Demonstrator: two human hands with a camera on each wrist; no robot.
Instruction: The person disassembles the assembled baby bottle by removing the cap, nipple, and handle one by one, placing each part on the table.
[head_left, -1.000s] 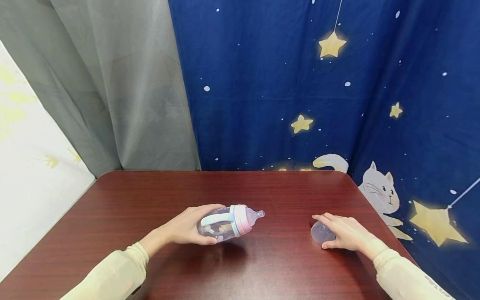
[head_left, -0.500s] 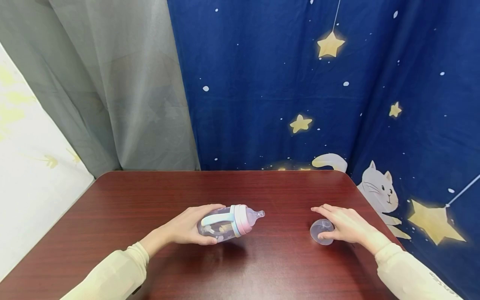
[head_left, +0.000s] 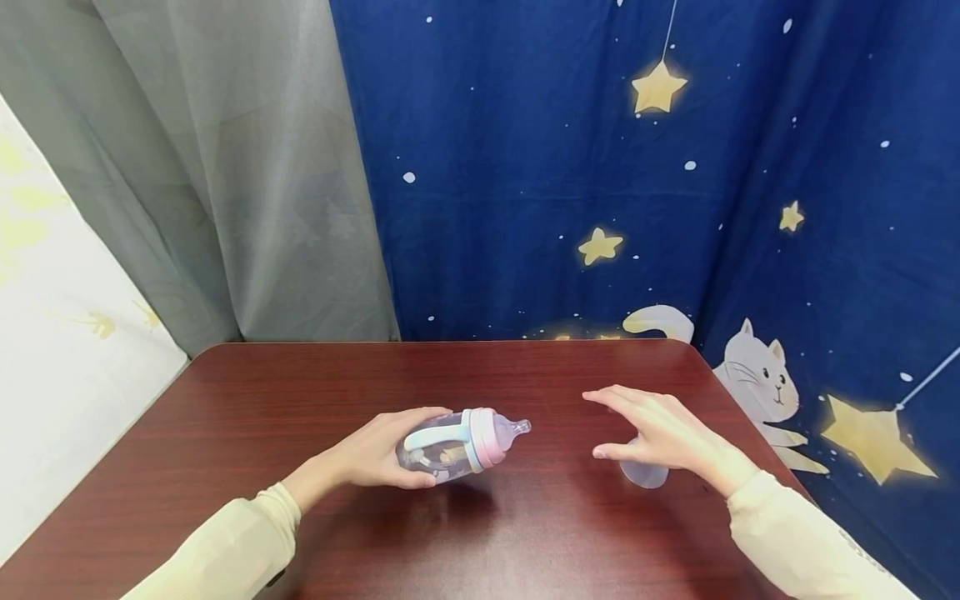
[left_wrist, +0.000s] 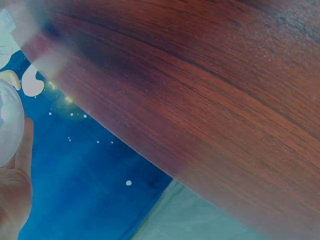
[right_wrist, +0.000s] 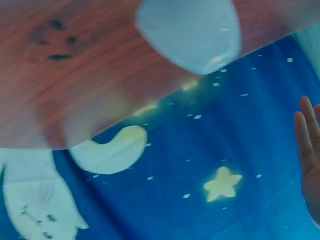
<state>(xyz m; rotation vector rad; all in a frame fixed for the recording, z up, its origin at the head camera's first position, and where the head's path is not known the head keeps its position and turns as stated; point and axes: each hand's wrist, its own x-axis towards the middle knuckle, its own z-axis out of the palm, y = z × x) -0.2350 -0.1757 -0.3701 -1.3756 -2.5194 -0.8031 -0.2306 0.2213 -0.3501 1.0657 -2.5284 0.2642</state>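
My left hand (head_left: pixel 381 450) grips a clear baby bottle (head_left: pixel 442 450) by its body, tilted on its side with the nipple pointing right. The bottle has a pink collar and a pale blue handle. In the left wrist view, part of the bottle (left_wrist: pixel 10 122) and the hand (left_wrist: pixel 17 187) show at the left edge. My right hand (head_left: pixel 660 429) hovers with fingers extended and thumb apart, holding nothing. A translucent dome-shaped cap (head_left: pixel 645 476) stands on the table just below it, partly hidden by the hand. The cap (right_wrist: pixel 192 32) also shows in the right wrist view.
The dark red wooden table (head_left: pixel 525 533) has rounded far corners. Behind it hang a grey curtain (head_left: pixel 292 192) and a blue curtain (head_left: pixel 510 183) with stars and a cat. A white patterned panel (head_left: pixel 67 333) stands at the left.
My right hand has let go of the cap, lifted and moved left, its fingers spreading. The cap stays on the table. The left hand and bottle have barely moved.
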